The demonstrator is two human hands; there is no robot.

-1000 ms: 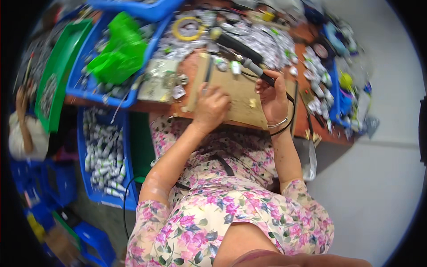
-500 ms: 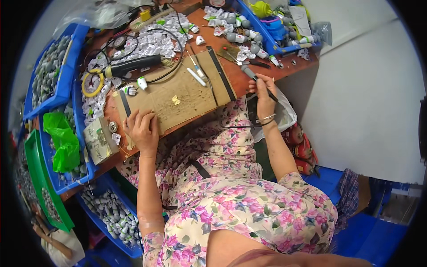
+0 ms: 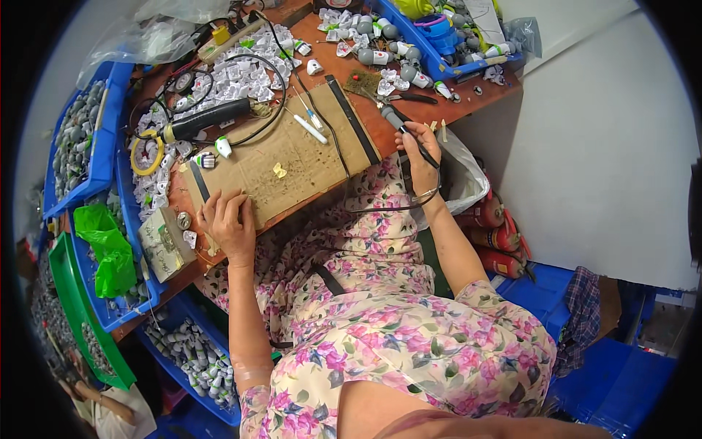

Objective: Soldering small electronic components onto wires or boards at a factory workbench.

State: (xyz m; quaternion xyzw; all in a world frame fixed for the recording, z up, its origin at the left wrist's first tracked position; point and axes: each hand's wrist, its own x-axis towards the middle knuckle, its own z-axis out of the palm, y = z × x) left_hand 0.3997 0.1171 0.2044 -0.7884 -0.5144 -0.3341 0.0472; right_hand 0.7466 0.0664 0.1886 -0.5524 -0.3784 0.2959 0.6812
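Note:
My right hand (image 3: 422, 157) is closed round the handle of a soldering iron (image 3: 395, 117), whose black cable hangs past the wrist. The iron points up and left, its front end close to a brown fibrous pad (image 3: 361, 82) and some small white parts. My left hand (image 3: 229, 219) lies over the near left corner of a brown cardboard work board (image 3: 274, 164), fingers bent and slightly apart, holding nothing I can see. A yellowish lump (image 3: 279, 170) sits on the board. Beyond it lie a white pen-like stick (image 3: 310, 129) and two small white-and-green housings, one of them this housing (image 3: 223, 147).
A black cylindrical tool (image 3: 210, 119) and yellow tape roll (image 3: 148, 153) lie by a heap of white parts (image 3: 238, 79). Pliers (image 3: 414, 97) rest farther right. Blue bins (image 3: 110, 139) line the left; red fire extinguishers (image 3: 503, 238) stand right. Another person's arm shows lower left.
The whole view has shifted slightly. My right hand has moved a little left with the soldering iron, its front end now beside the fibrous pad. My left hand stays at the board's corner.

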